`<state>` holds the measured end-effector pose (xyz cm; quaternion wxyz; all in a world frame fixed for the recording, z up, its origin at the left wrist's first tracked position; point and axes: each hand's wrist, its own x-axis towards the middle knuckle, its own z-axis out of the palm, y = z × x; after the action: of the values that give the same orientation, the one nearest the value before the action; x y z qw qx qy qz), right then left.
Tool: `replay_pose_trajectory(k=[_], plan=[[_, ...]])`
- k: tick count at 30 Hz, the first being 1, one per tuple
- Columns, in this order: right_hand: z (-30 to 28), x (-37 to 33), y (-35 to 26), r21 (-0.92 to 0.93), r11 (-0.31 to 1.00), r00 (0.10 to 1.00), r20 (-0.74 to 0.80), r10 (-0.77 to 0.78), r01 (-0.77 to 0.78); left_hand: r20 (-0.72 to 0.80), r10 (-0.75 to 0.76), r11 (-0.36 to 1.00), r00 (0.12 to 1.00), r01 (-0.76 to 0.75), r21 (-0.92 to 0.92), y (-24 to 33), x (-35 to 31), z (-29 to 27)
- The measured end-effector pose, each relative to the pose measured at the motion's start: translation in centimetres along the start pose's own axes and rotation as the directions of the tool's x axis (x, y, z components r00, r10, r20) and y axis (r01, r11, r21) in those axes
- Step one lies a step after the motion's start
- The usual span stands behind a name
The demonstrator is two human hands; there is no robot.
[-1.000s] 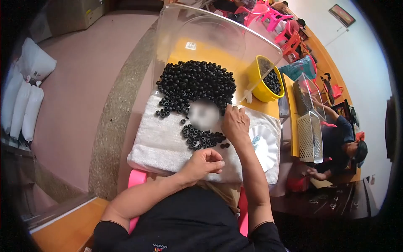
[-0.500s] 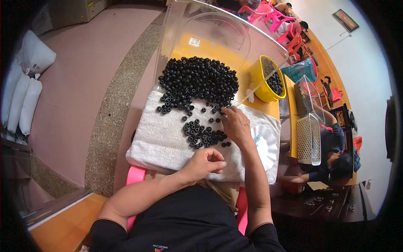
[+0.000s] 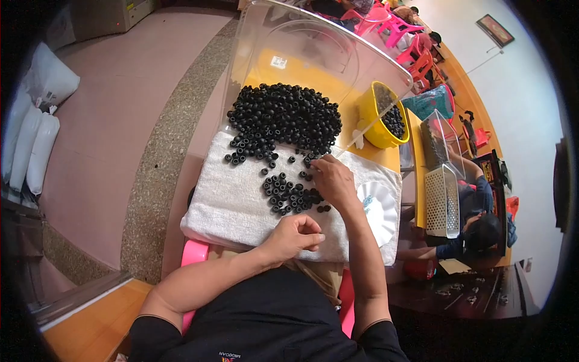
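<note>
1. Loose black beads (image 3: 303, 174) lie on the white towel (image 3: 229, 199), just beyond the small cluster (image 3: 292, 196) of similar beads; being rounded, they show no clear long axis.
2. The right hand (image 3: 335, 181) is nearer: its grip is at the far right of the small cluster, fingertips bent down, loose beads just to their left. Whether it pinches one, I cannot tell.
3. The left hand (image 3: 295, 235) is at the small cluster's near side, grip loosely curled, no bead showing; whether its fingertips meet is unclear.
4. Beyond the small cluster spreads the large heap (image 3: 286, 117).
</note>
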<state>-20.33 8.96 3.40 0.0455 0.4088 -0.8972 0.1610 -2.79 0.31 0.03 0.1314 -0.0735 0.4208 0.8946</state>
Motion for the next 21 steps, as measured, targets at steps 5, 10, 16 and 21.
replay_pose_trajectory(k=[5,10,16,21], plan=[[0.0,0.7,-1.3,-0.123,0.990,0.994,0.082,0.076,-0.065,-0.004,0.000,1.000,1.000,0.000,0.003,0.0,-0.1,-0.1],[0.4,0.6,-1.3,-0.104,0.994,0.997,0.063,0.050,-0.043,-0.005,0.001,1.000,1.000,-0.001,0.006,0.0,0.0,-0.1],[0.6,0.3,-1.7,-0.057,0.998,0.998,0.061,0.034,-0.030,-0.019,-0.014,1.000,1.000,0.014,0.028,0.3,-0.2,0.1],[0.4,0.0,-1.5,-0.048,0.998,0.998,0.042,-0.038,0.040,-0.021,0.001,1.000,1.000,-0.001,0.004,0.3,-0.2,0.2]])
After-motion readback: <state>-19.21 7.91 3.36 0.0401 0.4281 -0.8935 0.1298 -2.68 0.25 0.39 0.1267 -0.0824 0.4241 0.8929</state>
